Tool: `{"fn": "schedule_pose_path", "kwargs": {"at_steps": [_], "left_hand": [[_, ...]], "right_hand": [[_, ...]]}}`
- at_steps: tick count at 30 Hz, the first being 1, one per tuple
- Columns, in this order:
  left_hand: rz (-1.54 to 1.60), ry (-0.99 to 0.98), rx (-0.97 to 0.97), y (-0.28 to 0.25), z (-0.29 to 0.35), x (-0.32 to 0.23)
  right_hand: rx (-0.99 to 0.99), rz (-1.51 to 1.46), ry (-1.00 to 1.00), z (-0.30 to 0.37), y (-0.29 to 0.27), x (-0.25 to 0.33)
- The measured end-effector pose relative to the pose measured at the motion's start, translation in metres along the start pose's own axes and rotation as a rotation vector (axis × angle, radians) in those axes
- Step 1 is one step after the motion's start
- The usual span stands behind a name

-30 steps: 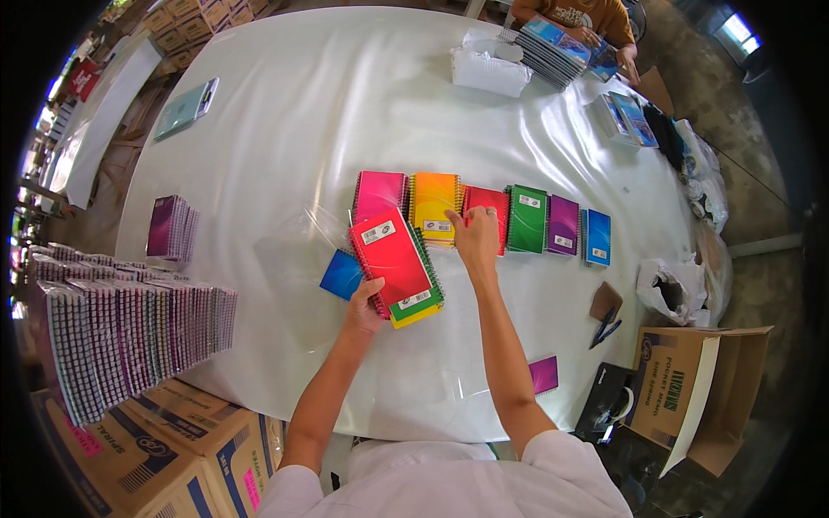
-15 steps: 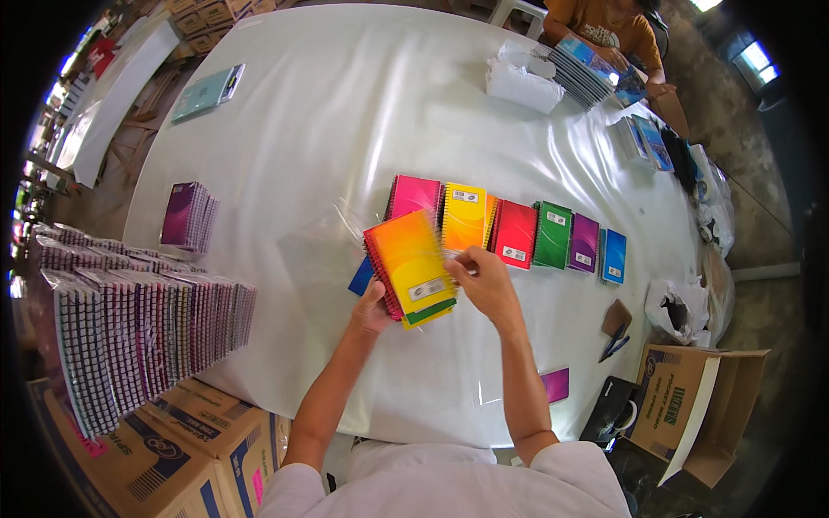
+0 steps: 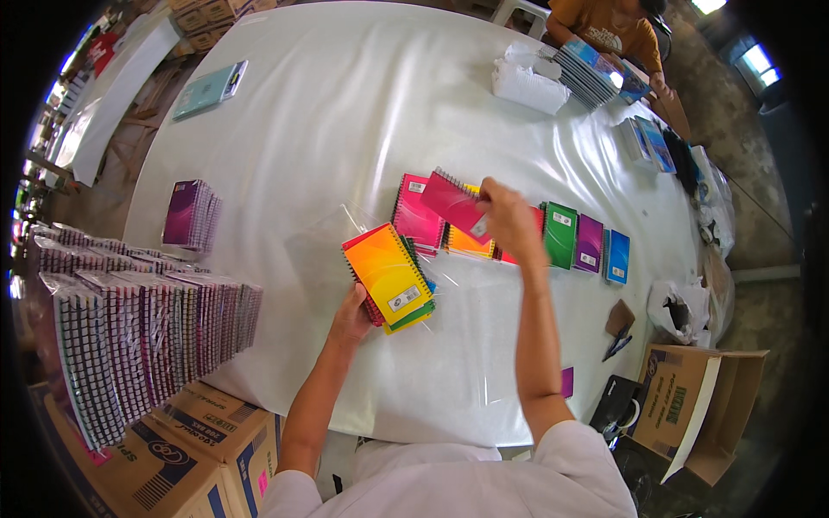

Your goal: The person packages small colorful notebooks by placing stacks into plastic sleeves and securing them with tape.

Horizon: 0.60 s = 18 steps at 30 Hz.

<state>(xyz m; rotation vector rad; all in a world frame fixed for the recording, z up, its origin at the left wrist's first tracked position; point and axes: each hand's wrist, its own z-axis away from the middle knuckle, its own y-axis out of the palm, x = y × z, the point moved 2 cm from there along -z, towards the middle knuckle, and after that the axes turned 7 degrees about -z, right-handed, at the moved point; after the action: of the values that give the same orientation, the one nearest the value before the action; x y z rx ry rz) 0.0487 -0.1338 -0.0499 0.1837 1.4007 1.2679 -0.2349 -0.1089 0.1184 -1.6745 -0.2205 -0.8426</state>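
Observation:
My left hand (image 3: 352,318) grips a small bundle of spiral notebooks with a yellow-orange notebook (image 3: 389,269) on top. Green, yellow and red edges show beneath that cover. Farther off to the right, my right hand (image 3: 511,223) pinches a dark pink spiral notebook (image 3: 452,204) by its right end, tilted over the row of notebooks. In that row lie a pink stack (image 3: 416,223), a partly covered yellow stack (image 3: 469,245), a mostly hidden red one, then green (image 3: 560,235), purple (image 3: 589,243) and blue (image 3: 617,256) notebooks. Clear plastic film (image 3: 352,217) shows beside the bundle.
Wrapped notebooks (image 3: 147,332) are piled at left above cardboard boxes (image 3: 194,432), with a smaller purple stack (image 3: 183,214) beyond. At right are scissors (image 3: 618,347), a black case (image 3: 617,404) and an open carton (image 3: 691,406). Across the table sits another person (image 3: 626,39).
My right hand has moved up and away from the bundle to the row and now holds a dark pink notebook. The bundle in my left hand has shifted left and slightly nearer.

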Motion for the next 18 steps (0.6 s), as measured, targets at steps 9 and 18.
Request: {"fn": "schedule_pose_path", "kwargs": {"at_steps": [9,18], "left_hand": [[-0.044,-0.206,0.189,0.129,-0.020,0.056],[0.188,-0.380,0.334,0.118,-0.013,0.136]], "right_hand": [[0.717,-0.023,-0.706,0.045,-0.035,0.049],[-0.585,0.362,0.518,0.111,-0.155,-0.301]]}}
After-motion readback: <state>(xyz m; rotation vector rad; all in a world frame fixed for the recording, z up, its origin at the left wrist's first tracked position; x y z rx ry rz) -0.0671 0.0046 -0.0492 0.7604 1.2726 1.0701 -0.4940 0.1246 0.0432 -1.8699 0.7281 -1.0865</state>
